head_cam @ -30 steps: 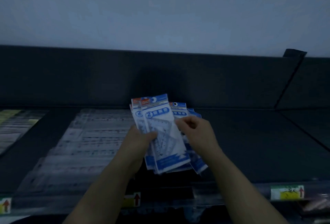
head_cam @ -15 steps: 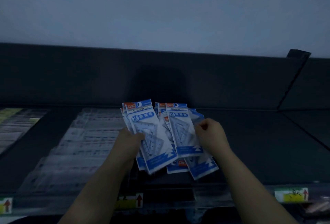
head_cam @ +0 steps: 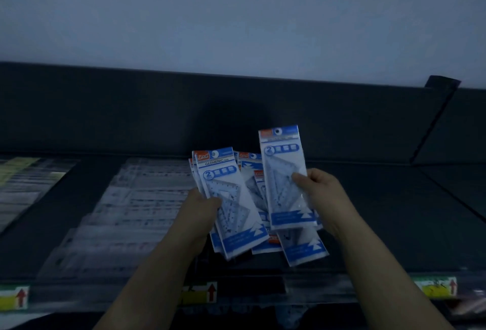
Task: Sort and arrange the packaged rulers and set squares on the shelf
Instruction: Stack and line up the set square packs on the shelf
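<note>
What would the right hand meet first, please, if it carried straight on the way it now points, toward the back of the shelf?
Probably the dark back panel of the shelf; the right hand and its set-square packet show nothing else ahead, though depth is unclear.

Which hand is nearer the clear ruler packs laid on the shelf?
Left. The left hand sits just beside the clear ruler packs; the right hand is farther off, past the blue packets.

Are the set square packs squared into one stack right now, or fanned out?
Fanned out. The left hand holds a few packs, the right hand lifts one pack higher, and others splay between.
</note>
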Motion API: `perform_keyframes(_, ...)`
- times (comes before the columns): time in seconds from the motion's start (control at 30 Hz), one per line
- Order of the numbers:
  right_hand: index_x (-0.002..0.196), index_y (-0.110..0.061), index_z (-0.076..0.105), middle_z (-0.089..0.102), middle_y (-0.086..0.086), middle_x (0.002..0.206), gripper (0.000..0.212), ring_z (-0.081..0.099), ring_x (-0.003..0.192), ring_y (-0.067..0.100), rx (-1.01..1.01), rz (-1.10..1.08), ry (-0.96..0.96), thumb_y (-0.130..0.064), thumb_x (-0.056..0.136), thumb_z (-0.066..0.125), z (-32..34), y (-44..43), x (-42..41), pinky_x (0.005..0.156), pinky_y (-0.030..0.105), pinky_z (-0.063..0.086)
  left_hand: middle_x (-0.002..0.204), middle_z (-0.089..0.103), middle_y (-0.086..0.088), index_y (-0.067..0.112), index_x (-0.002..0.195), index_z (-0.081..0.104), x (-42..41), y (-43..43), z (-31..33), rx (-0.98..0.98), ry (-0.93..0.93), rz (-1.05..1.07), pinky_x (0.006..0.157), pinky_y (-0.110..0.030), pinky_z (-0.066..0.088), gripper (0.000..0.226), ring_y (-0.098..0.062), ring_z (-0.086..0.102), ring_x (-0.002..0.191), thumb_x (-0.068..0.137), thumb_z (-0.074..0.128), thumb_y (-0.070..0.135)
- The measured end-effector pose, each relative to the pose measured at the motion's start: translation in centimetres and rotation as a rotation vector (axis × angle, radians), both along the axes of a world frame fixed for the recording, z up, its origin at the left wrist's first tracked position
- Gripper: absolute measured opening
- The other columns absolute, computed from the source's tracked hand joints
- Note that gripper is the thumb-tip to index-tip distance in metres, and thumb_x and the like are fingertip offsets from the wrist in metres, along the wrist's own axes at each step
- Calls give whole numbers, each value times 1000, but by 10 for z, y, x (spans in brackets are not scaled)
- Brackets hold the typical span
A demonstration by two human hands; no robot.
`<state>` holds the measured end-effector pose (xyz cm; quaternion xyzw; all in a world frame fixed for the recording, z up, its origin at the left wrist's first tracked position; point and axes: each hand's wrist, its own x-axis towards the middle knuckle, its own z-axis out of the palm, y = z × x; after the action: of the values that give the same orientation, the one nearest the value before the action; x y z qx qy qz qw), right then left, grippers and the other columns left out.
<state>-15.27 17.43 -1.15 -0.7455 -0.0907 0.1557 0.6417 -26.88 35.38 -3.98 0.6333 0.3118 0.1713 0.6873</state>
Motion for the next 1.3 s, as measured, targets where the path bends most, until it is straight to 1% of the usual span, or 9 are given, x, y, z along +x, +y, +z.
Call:
perform_keyframes(0.17, 93, -1, 65, 72, 19, 88, 23, 69, 75, 32, -63, 149, -46, -23, 89, 65, 2, 20, -20, 75, 50, 56, 79, 63, -8, 14, 78, 57, -1, -12, 12, -24, -45, -42, 48, -23, 53, 26, -19, 59, 68, 97, 46, -1)
perform_keyframes(0.27, 86, -4, 64, 72, 13, 84, 23, 69, 74, 28, -184, 178, -183, -27, 86, 68, -5, 31, -31, 69, 42, 57, 90, 68, -9, 15, 91, 60, -2, -20, 14, -118, -82, -38, 66, -34, 56, 14, -23, 67, 77, 99, 49, 17)
perform_keyframes(0.37, 78, -13, 64, 68, 0, 78, 20, 63, 69, 14, -241, 104, -297, -32, 82, 72, -15, 28, -31, 61, 28, 49, 96, 70, -7, 12, 108, 61, -2, -21, 5, -18, -98, -79, 52, -22, 54, 14, -12, 69, 73, 93, 59, 12)
perform_keyframes(0.53, 107, -18, 57, 56, -2, 98, 47, 55, 89, 16, -613, -39, -419, -41, 72, 78, -25, -3, -14, 67, 25, 41, 113, 64, -14, 7, 122, 52, -4, -2, -8, -11, -27, 18, 71, -34, 53, 32, -27, 64, 92, 93, 61, 18)
perform_keyframes(0.7, 106, -16, 55, 51, -12, 79, 41, 52, 71, 4, -505, -11, -225, -31, 76, 78, -24, -14, -12, 62, 23, 47, 103, 63, -12, 3, 119, 52, -1, 5, -12, -44, -31, 17, 63, -27, 49, 27, -23, 63, 83, 95, 58, 12)
perform_keyframes(0.87, 97, -25, 46, 50, -15, 83, 53, 52, 73, 2, -564, 73, -239, -44, 65, 84, -22, -17, -19, 60, 23, 44, 113, 61, -16, 4, 123, 49, 1, 2, -13, -16, -11, 31, 86, -45, 52, 34, -32, 61, 97, 93, 60, 14)
perform_keyframes(1.0, 89, -13, 59, 59, -4, 78, 40, 56, 66, 9, -537, 63, -137, -31, 67, 86, -25, -19, -10, 56, 24, 45, 102, 63, -11, 5, 118, 52, 3, 1, -15, -7, 1, 11, 69, -32, 51, 27, -26, 62, 87, 93, 60, 13)
perform_keyframes(1.13, 78, -8, 67, 62, 3, 72, 9, 54, 60, 9, -483, 96, -164, -14, 81, 73, -26, -24, -6, 54, 21, 44, 108, 64, -17, 4, 118, 55, 4, 1, -14, 17, 10, -19, 72, -35, 53, 26, -31, 64, 92, 94, 57, 12)
perform_keyframes(1.3, 80, -9, 61, 60, 6, 72, 12, 54, 62, 16, -306, 48, -196, -16, 89, 61, -18, -23, 0, 57, 27, 43, 104, 65, -16, 2, 115, 55, 5, 4, -10, 11, 5, -30, 62, -28, 49, 22, -27, 64, 86, 94, 54, 8)
